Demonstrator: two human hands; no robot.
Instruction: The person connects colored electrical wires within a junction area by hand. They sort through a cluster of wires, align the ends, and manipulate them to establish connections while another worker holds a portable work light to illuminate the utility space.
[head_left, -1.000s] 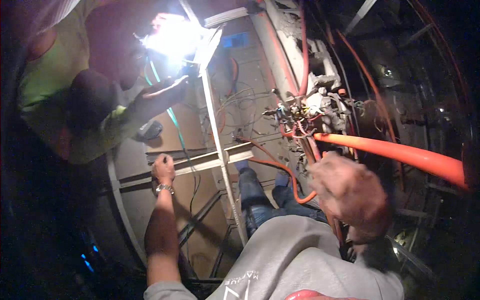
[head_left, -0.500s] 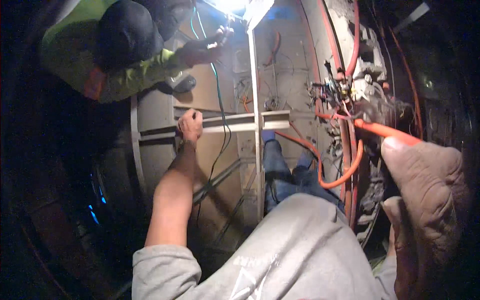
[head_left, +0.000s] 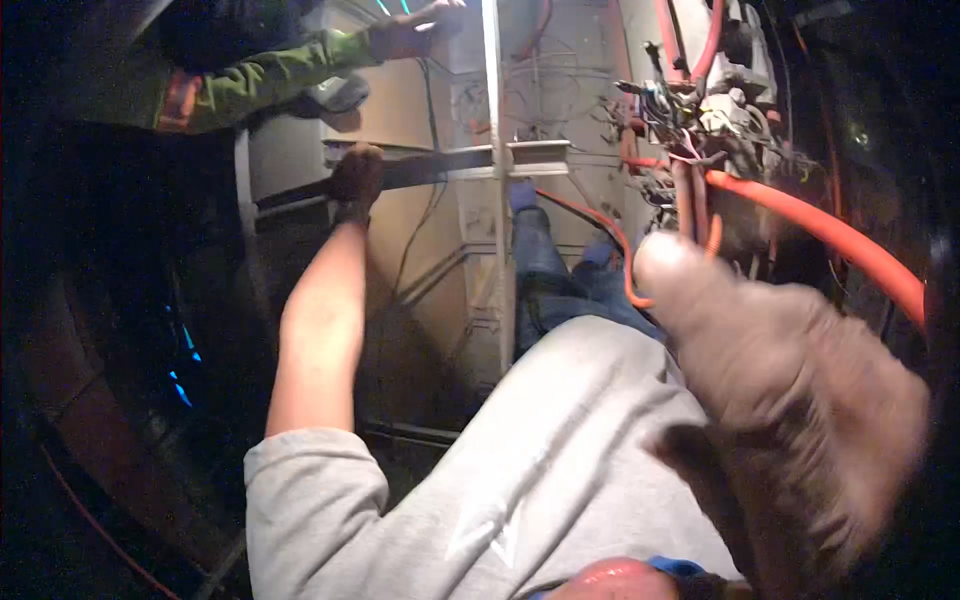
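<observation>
My left hand (head_left: 356,178) is closed on a metal channel rail (head_left: 440,163) that crosses a narrow upright strip (head_left: 497,260). My right hand (head_left: 780,380) is large and smeared close to the camera, thumb toward the wiring; what it holds, if anything, cannot be made out. Behind it runs a thick orange conduit (head_left: 820,229), leading to a tangle of wires and fittings (head_left: 680,105) on broken masonry. A thinner orange hose (head_left: 600,215) loops down between the rail and my right hand.
A co-worker's green sleeve (head_left: 260,80) and hand (head_left: 420,30) reach in from the upper left, beside a grey object (head_left: 340,95). Brown board panels (head_left: 410,260) lie below the rail. My jeans-clad legs (head_left: 545,260) show at centre. The left side is dark, with small blue lights (head_left: 190,345).
The view has shifted, so the lamp has left the top of the picture. My right hand has come closer and larger. My left hand stays on the rail.
</observation>
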